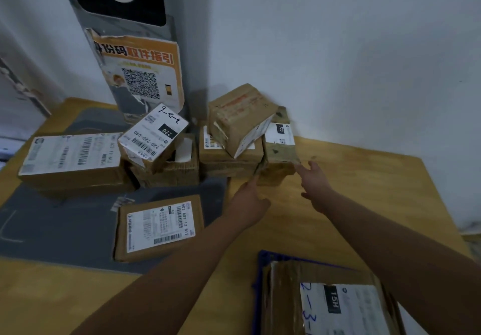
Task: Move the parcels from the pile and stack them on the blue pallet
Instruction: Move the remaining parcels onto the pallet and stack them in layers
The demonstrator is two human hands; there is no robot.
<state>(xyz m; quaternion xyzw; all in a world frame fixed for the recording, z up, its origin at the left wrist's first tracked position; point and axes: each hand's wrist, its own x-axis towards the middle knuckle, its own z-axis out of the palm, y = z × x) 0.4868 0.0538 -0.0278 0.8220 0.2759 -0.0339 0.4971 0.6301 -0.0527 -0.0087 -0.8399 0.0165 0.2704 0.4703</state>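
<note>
A pile of brown cardboard parcels lies at the back of the wooden table (364,178). Its rightmost parcel (279,152) carries a white "220" label, and a tilted parcel (240,120) leans on top beside it. My left hand (250,202) reaches to that rightmost parcel's lower left corner, fingers extended and touching it. My right hand (316,186) stretches toward its right side, fingers straight, just at its edge. At the bottom right, the blue pallet (259,277) holds a parcel (330,301) with a "15H" label.
A flat parcel (158,226) lies on a grey mat (52,230) at centre left. A wide parcel (73,160) and a tipped one marked "220" (153,136) sit at the left of the pile. A grey kiosk (135,48) with an orange poster stands behind.
</note>
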